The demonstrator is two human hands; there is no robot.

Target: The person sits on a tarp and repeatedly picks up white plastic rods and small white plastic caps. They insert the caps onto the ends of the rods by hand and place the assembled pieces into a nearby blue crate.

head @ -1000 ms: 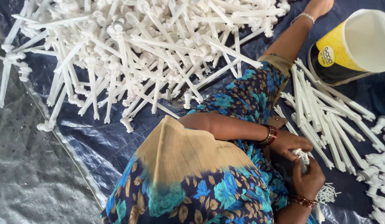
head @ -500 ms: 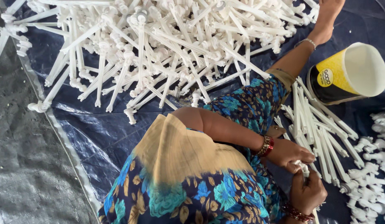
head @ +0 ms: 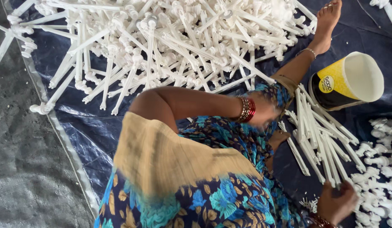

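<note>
left hand [head: 263, 110] blurred mid-reach, right hand [head: 336, 202] curled low

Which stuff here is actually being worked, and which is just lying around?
In hand:
- left hand, blurred, beside the bundle of bare white plastic sticks
- right hand, next to the small white plastic fittings

Lying about:
- big heap of white plastic sticks with knobbed ends
- tipped yellow-and-black paper cup
- dark blue plastic sheet
- grey ground sheet

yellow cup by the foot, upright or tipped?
Tipped. The yellow cup lies on its side on the blue tarp, mouth facing right; the white inside looks empty.
</note>
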